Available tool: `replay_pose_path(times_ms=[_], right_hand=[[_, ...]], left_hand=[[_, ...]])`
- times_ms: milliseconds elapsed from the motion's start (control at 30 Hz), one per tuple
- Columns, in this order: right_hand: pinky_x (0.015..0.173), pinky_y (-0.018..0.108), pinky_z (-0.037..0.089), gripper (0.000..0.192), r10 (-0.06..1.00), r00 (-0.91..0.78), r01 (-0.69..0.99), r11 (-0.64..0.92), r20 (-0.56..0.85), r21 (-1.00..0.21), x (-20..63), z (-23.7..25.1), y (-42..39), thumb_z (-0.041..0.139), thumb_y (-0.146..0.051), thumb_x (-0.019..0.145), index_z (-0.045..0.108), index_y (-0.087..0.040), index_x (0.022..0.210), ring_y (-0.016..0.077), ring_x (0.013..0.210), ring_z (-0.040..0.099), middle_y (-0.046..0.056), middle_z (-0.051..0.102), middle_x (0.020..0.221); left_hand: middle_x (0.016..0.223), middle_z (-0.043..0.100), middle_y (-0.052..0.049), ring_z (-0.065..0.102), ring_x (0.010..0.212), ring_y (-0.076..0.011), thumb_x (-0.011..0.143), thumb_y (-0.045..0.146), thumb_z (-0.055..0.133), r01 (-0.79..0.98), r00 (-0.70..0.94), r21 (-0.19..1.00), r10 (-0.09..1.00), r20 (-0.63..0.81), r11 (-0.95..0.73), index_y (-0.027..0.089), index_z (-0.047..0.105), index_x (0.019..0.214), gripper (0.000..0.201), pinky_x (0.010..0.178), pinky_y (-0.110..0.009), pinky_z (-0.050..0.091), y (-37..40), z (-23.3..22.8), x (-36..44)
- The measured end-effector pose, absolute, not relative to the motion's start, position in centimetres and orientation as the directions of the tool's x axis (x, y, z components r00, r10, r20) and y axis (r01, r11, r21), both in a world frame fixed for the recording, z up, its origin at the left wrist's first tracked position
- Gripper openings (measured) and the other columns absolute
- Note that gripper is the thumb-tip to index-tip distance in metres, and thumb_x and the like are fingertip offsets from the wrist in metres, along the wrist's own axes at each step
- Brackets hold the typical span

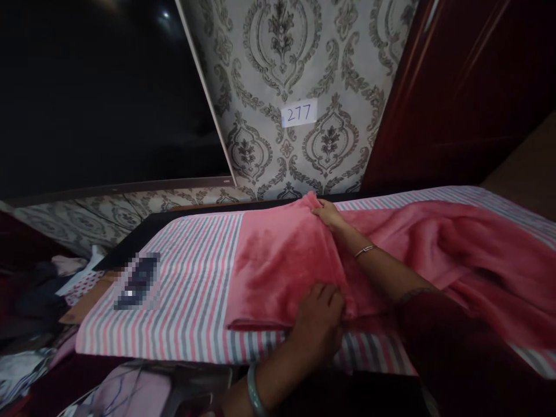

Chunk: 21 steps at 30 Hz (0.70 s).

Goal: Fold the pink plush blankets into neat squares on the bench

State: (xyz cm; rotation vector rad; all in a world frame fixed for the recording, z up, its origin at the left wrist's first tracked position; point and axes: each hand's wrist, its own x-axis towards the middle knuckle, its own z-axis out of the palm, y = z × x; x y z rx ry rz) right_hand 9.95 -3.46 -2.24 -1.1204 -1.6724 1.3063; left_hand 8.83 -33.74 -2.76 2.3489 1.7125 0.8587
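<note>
A pink fleece blanket (pixel 278 260) lies over a table covered with a pink, grey and white striped cloth (pixel 195 289). My left hand (pixel 319 321) rests on the blanket's near edge, fingers pressed down on the fabric, a green bangle on the wrist. My right hand (pixel 330 217) reaches across to the far edge and pinches the blanket's far corner, a thin bracelet on its wrist. The rest of the blanket bunches up in folds to the right (pixel 469 266).
A dark, blurred-out object (pixel 138 282) lies on the striped cloth at the left. A patterned wall carries a paper label reading 277 (pixel 299 113). A dark red cabinet (pixel 469 87) stands at the right. Clothes are piled at the lower left (pixel 39 301).
</note>
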Motion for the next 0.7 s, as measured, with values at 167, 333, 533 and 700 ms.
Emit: replay_pose_path(times_ms=[167,333,533,700], right_hand=[[0.085,0.032,0.053,0.046,0.933,-0.354,0.297,0.177,0.064,-0.938,12.2,-4.0,-3.5,0.070,-0.017,0.072,0.069,-0.012,0.117,0.0234,0.094,0.069,0.010,0.076,0.104],[0.095,0.035,0.052,0.064,0.919,-0.373,0.343,0.260,0.123,-0.902,12.7,-4.9,-4.2,0.070,-0.017,0.074,0.057,-0.016,0.137,0.0233,0.104,0.068,0.011,0.073,0.119],[0.104,0.041,0.048,0.068,0.923,-0.343,0.398,0.311,0.175,-0.863,12.8,-5.2,-5.2,0.070,-0.017,0.076,0.055,-0.012,0.142,0.0294,0.113,0.066,0.017,0.070,0.125],[0.107,0.043,0.046,0.063,0.923,-0.312,0.388,0.341,0.227,-0.856,13.1,-5.6,-5.9,0.067,-0.019,0.078,0.057,-0.016,0.140,0.0280,0.117,0.064,0.013,0.068,0.130]], left_hand=[[0.124,0.069,-0.009,0.062,0.118,-0.0253,0.086,0.026,0.060,0.714,0.148,0.602,0.917,0.370,-0.357,0.024,0.063,0.121,0.035,0.105,-0.043,0.049,-34.3,0.3,5.3],[0.112,0.070,-0.011,0.065,0.104,-0.0243,0.079,0.029,0.069,0.556,-0.626,0.827,0.697,0.351,0.083,0.019,0.067,0.105,0.028,0.094,-0.039,0.052,-33.2,2.4,-6.6],[0.063,0.063,-0.003,0.062,0.056,-0.0189,0.063,0.041,0.086,0.045,-0.689,0.958,0.703,-0.176,0.284,0.012,0.066,0.085,0.042,0.053,-0.029,0.048,-31.2,0.9,-12.4],[0.072,0.071,-0.007,0.071,0.082,-0.0281,0.054,0.022,0.088,0.069,-0.639,0.980,0.763,-0.099,0.185,0.017,0.067,0.084,0.037,0.070,-0.034,0.056,-28.5,-0.1,-10.3]])
